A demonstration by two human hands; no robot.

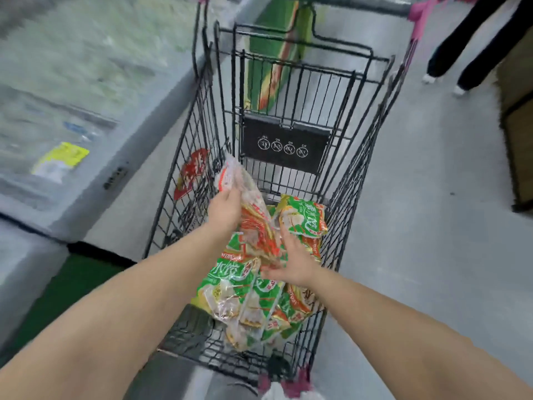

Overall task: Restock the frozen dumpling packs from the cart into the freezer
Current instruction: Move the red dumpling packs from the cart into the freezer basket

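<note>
A black wire cart (184,157) stands in front of me, with several green and orange dumpling packs (239,290) piled in its basket. My left hand (223,210) grips the upper end of an orange and clear dumpling pack (251,215) and holds it tilted above the pile. My right hand (291,262) reaches in from the right, its fingers against the lower edge of that same pack. Another green pack (302,215) lies at the far end of the basket. The chest freezer (95,157) runs along the left, blurred.
A yellow label (62,160) shows under the freezer's glass. A green and red box (274,53) stands beyond the cart. A person's legs in dark trousers (473,44) are at the top right. Brown crates (519,125) line the right edge. Grey floor lies to the cart's right.
</note>
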